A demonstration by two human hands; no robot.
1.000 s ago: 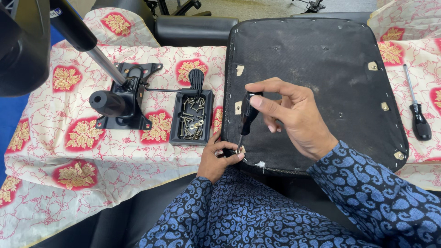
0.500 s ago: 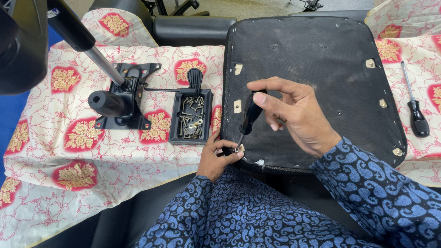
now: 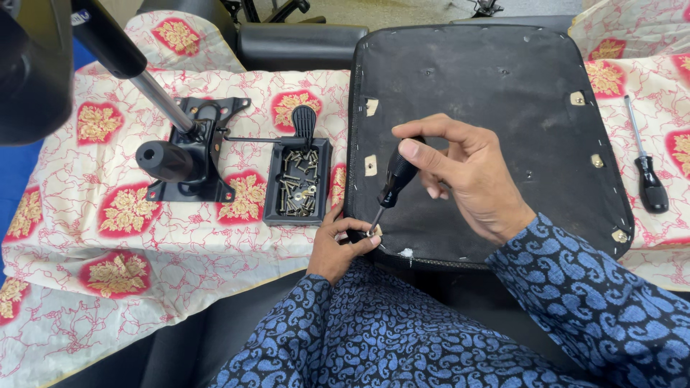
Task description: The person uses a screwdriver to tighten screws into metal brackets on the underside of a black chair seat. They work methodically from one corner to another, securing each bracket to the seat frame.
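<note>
Driving a screw at the near-left corner of the upturned chair seat

The right hand (image 3: 471, 179) has its fingers wrapped around the black handle of a screwdriver (image 3: 392, 183), whose tip meets a small screw (image 3: 371, 231) at the near-left corner of the black seat base (image 3: 489, 93) — the left hand (image 3: 338, 244) pinches its fingers together around that screw and tip to steady them. To do this well, the shaft should line up with the hole rather than lean, with firm downward pressure so the tip does not slip out, and the left fingers should ease away once the thread bites. A black tray of screws (image 3: 297, 183) sits just left of the seat on the flowered cloth (image 3: 72, 215), beside the black seat mechanism (image 3: 190, 154) — a second screwdriver (image 3: 647, 176) lies at the right edge.
</note>
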